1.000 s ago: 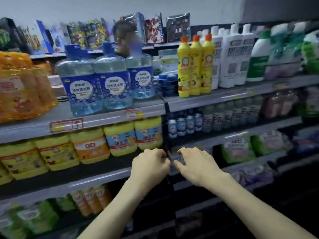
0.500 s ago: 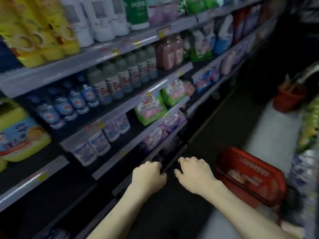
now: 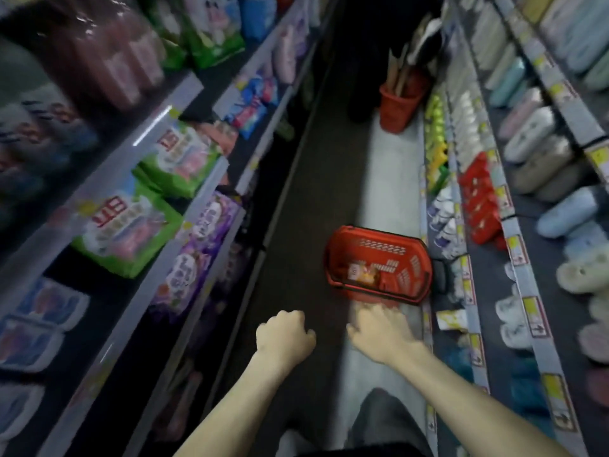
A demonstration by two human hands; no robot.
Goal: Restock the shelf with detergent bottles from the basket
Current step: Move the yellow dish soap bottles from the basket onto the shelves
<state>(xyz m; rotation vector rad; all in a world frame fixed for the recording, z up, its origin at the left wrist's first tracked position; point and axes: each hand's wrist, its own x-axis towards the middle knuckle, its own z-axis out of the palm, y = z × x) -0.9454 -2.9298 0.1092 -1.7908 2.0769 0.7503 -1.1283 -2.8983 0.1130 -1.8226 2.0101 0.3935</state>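
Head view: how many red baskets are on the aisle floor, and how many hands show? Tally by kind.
Red baskets: 2, the near basket and the far basket.
Hands: 2, the left hand and the right hand, both empty.
Total: 4.

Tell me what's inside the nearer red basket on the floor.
Inside the basket, one item with a white and orange label shows. It is too blurred to identify; the near wall hides anything below it.
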